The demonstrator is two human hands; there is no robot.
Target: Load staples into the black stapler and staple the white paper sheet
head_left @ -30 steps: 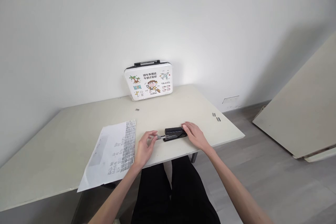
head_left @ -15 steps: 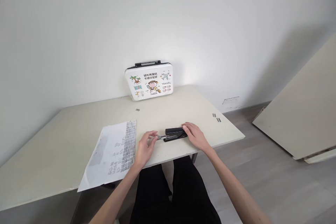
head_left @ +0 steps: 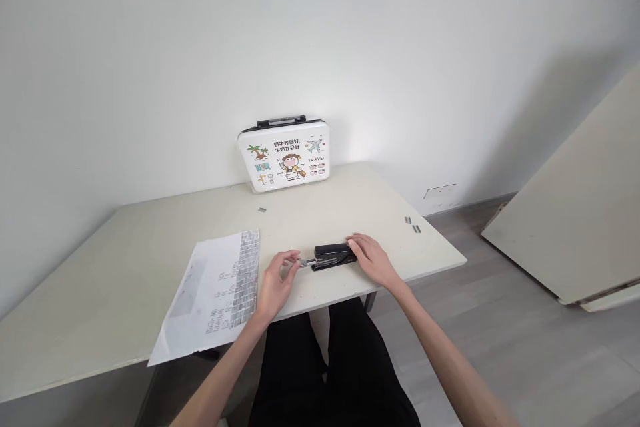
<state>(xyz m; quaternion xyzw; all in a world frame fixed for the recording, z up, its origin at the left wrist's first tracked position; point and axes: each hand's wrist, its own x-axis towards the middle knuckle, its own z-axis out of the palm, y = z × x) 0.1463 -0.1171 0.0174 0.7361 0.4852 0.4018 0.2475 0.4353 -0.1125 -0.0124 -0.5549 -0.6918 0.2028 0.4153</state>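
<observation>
A black stapler (head_left: 333,253) lies on its base near the table's front edge, its top arm raised a little at the left end. My right hand (head_left: 369,259) is closed round its right end, palm down, hiding that part. At the left end, my left hand (head_left: 278,279) pinches a small silver metal piece (head_left: 303,262) between thumb and fingertips. This piece sits in line with the thin metal part that sticks out of the stapler. Whether it is joined to the stapler is too small to tell.
Left of my hands, a printed paper sheet (head_left: 200,293) hangs over the front edge. A white travel case (head_left: 277,170) stands against the wall. Small staple strips lie on the table (head_left: 150,233): one near the case (head_left: 262,209), two at the right (head_left: 417,229).
</observation>
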